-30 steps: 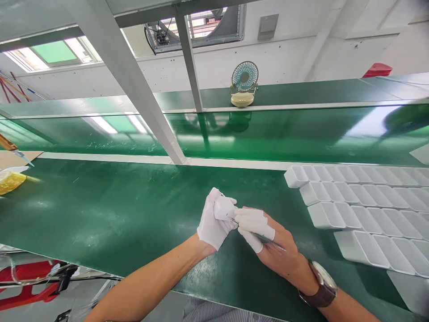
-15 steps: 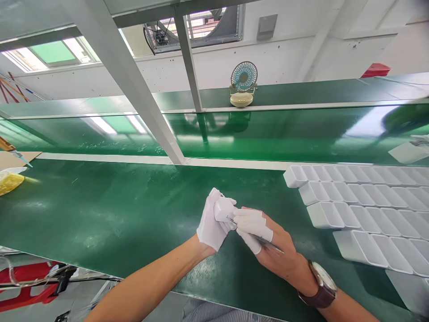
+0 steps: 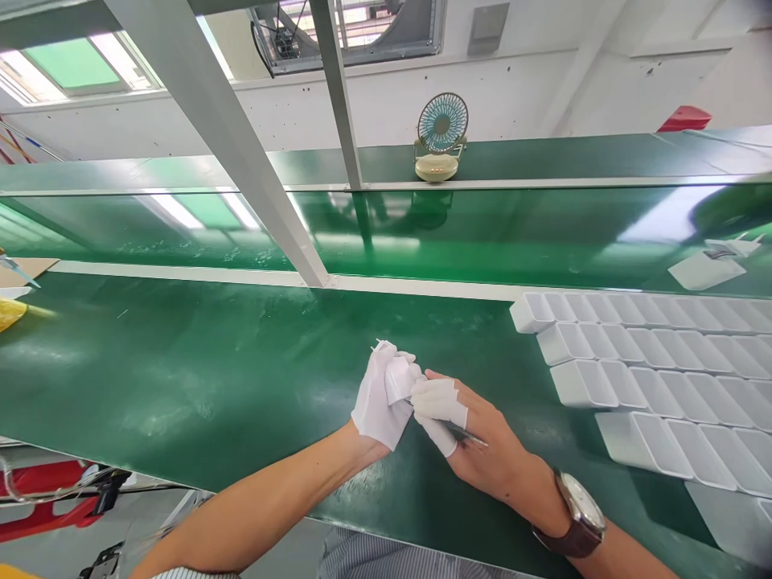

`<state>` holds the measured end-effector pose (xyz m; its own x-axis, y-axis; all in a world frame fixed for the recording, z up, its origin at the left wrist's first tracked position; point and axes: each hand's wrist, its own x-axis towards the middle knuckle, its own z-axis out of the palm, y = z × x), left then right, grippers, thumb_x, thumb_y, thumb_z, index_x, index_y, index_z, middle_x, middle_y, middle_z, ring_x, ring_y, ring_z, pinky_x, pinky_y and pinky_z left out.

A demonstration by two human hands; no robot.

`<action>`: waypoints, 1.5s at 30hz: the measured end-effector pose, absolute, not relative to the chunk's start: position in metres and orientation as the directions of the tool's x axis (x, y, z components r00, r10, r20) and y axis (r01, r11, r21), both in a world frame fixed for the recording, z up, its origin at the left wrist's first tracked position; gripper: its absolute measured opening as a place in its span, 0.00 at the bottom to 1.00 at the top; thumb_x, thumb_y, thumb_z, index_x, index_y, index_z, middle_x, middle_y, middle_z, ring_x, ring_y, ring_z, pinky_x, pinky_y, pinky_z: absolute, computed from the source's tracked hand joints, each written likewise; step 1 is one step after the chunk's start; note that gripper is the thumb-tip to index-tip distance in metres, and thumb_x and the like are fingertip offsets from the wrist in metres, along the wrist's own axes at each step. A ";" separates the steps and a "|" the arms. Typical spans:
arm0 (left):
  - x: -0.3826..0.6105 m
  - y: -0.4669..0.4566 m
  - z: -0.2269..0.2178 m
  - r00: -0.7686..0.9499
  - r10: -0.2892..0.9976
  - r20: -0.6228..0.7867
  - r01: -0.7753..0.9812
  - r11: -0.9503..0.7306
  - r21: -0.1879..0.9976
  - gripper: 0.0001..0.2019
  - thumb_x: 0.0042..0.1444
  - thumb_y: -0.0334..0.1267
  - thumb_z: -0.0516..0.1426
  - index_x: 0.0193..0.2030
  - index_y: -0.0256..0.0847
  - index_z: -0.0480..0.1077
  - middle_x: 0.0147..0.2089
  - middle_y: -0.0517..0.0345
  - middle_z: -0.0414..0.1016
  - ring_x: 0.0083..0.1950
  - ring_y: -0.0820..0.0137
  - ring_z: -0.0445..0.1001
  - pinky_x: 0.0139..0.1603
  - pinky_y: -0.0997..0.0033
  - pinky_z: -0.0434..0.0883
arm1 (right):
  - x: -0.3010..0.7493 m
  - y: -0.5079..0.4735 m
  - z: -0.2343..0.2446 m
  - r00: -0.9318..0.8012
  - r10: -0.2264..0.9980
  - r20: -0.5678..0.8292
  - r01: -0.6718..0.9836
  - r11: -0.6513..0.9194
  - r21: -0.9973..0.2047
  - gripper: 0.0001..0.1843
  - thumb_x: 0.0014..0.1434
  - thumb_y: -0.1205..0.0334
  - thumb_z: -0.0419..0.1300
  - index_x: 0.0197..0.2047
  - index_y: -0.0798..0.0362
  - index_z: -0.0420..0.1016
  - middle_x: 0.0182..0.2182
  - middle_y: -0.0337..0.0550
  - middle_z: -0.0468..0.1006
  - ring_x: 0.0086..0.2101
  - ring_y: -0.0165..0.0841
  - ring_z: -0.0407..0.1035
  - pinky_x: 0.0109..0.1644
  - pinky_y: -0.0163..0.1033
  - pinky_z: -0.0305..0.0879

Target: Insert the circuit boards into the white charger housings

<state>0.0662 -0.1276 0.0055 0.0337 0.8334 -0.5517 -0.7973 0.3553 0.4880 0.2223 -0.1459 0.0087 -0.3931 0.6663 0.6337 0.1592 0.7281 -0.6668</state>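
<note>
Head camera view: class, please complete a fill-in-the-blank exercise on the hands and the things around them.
1. The left hand wears a white ____.
2. The small white plastic part is held above the ____ belt.
3. The brown-strapped wristwatch is on the ____ wrist.
4. The white plastic trays lie in ____ rows.

Answers: glove; green; right; four

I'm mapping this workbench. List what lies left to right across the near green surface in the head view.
Yellow bag → gloved left hand holding a small white part → right hand with a thin tool → rows of white trays.
</note>
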 end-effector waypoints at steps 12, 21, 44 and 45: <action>0.074 -0.128 0.012 -0.008 0.801 -0.599 -0.756 0.387 0.527 0.13 0.51 0.42 0.67 0.36 0.39 0.70 0.28 0.58 0.72 0.27 0.70 0.72 0.30 0.72 0.70 | 0.228 -0.148 0.010 -0.522 0.695 0.495 0.170 0.653 -0.738 0.26 0.63 0.78 0.56 0.59 0.45 0.73 0.50 0.46 0.81 0.49 0.39 0.77 0.57 0.50 0.78; 0.059 -0.118 0.019 0.208 0.797 -0.567 -0.795 0.475 0.377 0.18 0.59 0.51 0.63 0.38 0.35 0.71 0.33 0.51 0.72 0.32 0.66 0.73 0.33 0.68 0.74 | 0.225 -0.141 0.008 -0.333 0.692 0.640 0.100 0.701 -0.706 0.19 0.62 0.76 0.62 0.53 0.48 0.77 0.46 0.46 0.84 0.48 0.38 0.79 0.61 0.52 0.77; 0.049 -0.106 0.024 0.169 0.901 -0.399 -0.687 0.398 0.608 0.28 0.58 0.63 0.61 0.43 0.36 0.69 0.39 0.47 0.74 0.43 0.59 0.77 0.44 0.62 0.74 | 0.229 -0.143 0.013 -0.207 0.653 0.728 0.068 0.752 -0.655 0.24 0.56 0.82 0.65 0.54 0.54 0.77 0.47 0.53 0.83 0.50 0.42 0.78 0.53 0.51 0.79; 0.048 -0.104 0.021 0.076 0.930 -0.359 -0.563 0.337 0.754 0.27 0.56 0.60 0.64 0.47 0.36 0.69 0.41 0.47 0.76 0.44 0.59 0.77 0.45 0.62 0.74 | 0.230 -0.143 0.015 -0.181 0.663 0.726 0.066 0.745 -0.664 0.24 0.56 0.82 0.65 0.53 0.53 0.77 0.46 0.51 0.83 0.49 0.42 0.78 0.52 0.50 0.80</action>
<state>0.0483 -0.1044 0.0209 0.0759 0.9302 -0.3592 -0.5634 0.3372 0.7542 0.2296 -0.1429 0.0149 -0.1807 0.6630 0.7265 0.0660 0.7451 -0.6636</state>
